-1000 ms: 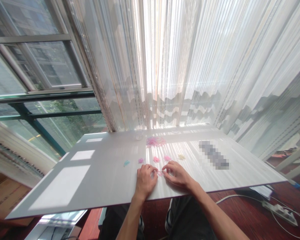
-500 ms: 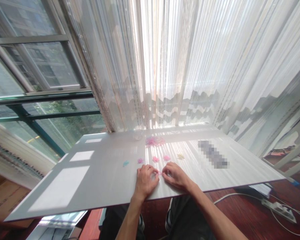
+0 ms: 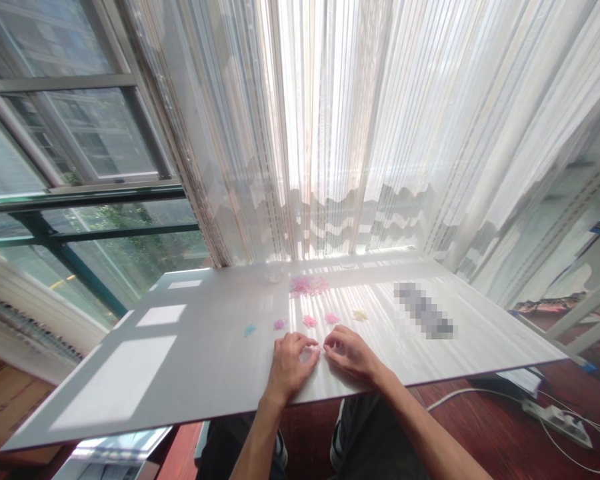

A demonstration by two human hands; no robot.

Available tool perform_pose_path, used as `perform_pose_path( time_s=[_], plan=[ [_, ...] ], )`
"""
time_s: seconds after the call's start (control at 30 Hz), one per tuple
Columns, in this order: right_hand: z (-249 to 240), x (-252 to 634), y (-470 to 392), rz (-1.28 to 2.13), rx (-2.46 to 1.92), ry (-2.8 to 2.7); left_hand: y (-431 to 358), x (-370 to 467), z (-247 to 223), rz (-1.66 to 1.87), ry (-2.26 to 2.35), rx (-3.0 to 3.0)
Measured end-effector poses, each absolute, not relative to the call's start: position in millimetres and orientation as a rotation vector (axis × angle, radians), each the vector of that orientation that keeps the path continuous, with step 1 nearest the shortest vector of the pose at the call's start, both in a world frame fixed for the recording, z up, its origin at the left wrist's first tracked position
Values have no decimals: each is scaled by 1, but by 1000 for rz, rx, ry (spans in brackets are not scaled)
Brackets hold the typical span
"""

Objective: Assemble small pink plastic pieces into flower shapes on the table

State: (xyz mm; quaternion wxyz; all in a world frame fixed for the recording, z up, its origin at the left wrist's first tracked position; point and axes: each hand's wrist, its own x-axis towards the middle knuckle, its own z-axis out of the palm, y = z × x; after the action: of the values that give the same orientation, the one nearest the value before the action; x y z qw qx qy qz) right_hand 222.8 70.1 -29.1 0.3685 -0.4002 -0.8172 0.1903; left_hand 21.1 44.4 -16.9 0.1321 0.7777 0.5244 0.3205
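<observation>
Close to the table's front edge, my left hand (image 3: 291, 360) and my right hand (image 3: 351, 355) meet with their fingertips almost touching. Both pinch at a small pale pink piece (image 3: 321, 347), too small to name. Just beyond the fingers lies a row of little heaps of small pieces: a blue heap (image 3: 250, 330), a purple heap (image 3: 279, 325), a red-pink heap (image 3: 310, 321), a pink heap (image 3: 332, 319) and a yellow heap (image 3: 359, 315). Farther back is a larger mixed pink heap (image 3: 309, 286).
A clear container (image 3: 273, 275) stands near the back of the white table (image 3: 205, 360). A blurred-out patch (image 3: 424, 310) covers something at the right. Sheer curtains (image 3: 330, 133) hang behind. On the floor at right lie a power strip (image 3: 557, 422) and cables.
Both hands stay in nearly the same place, fingertips still together at the small pink piece, which now shows less. The view has shifted slightly.
</observation>
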Motion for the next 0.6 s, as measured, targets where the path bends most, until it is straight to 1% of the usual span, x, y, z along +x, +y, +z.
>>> perform_pose_path(
  time_s=[0.6],
  plan=[
    [-29, 222, 69, 449, -1018, -2126, 45, 18, -17, 1027, 1472, 2135]
  ],
)
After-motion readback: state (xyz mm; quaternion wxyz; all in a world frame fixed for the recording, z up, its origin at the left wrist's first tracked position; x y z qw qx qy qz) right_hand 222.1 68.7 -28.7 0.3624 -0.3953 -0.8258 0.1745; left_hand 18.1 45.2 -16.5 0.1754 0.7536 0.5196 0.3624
